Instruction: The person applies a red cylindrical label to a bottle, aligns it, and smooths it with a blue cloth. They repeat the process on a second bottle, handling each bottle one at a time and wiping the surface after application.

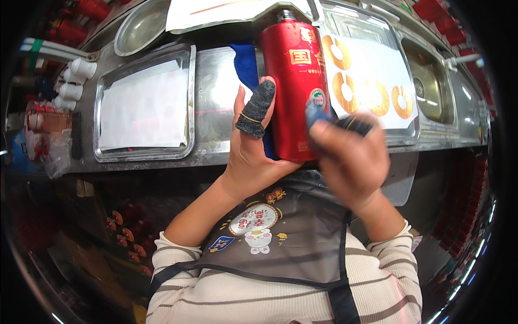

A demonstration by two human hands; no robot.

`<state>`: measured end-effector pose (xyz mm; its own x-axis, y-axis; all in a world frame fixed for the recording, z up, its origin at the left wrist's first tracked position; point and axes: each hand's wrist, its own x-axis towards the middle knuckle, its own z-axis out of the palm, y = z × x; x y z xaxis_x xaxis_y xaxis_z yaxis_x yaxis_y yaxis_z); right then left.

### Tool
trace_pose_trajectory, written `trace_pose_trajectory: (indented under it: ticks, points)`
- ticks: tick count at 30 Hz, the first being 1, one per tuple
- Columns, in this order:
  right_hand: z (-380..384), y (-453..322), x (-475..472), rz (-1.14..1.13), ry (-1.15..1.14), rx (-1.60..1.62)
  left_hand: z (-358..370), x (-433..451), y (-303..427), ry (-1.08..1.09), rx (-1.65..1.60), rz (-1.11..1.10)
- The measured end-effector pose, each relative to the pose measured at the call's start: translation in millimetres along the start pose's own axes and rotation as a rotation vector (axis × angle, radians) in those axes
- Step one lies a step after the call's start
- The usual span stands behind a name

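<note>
A red metallic bottle [289,81] with gold characters and a small round emblem stands out before me, its threaded neck pointing away. My left hand [255,141] is wrapped around its left side and base, with a dark knitted cover and a thin band on the thumb. At the bottle's lower right, my right hand [352,150] is blurred; a bluish thing, perhaps a small scraper or pad, shows between its fingertips and the emblem [317,98]. Dark material also covers one of its fingers. Behind the bottle lies a blue cloth [246,60].
Metal trays hold white sheets [143,105] at left and a sheet with gold C-shaped decals [378,97] at right. Further right is a sink [429,87]. A metal bowl [141,30], white plastic fittings [75,83] and a plastic bag [58,158] sit at left.
</note>
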<state>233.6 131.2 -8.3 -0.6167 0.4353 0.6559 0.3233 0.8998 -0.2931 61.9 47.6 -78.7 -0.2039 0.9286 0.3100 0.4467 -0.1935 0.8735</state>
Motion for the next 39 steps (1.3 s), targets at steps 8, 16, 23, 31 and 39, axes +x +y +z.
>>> trace_pose_trajectory:
  ticks: [8,16,23,31,39]
  points:
    - [-13.0,-17.1,-3.7,-0.165,-0.127,0.186,2.6,-0.1,-2.0,0.018,-0.035,-0.017]
    - [-29.6,0.8,14.2,-0.087,-0.316,0.379,-2.8,3.9,5.2,0.020,-0.008,0.011]
    - [7.7,72.1,99.3,0.258,-0.423,0.482,-6.9,1.1,12.5,-0.014,-0.073,-0.050]
    - [-14.1,55.8,55.8,-0.101,-0.431,0.324,-15.7,1.6,21.9,0.009,-0.027,0.007]
    - [29.2,86.2,91.6,0.508,0.029,0.701,-19.8,-1.0,24.9,-0.026,0.013,-0.022]
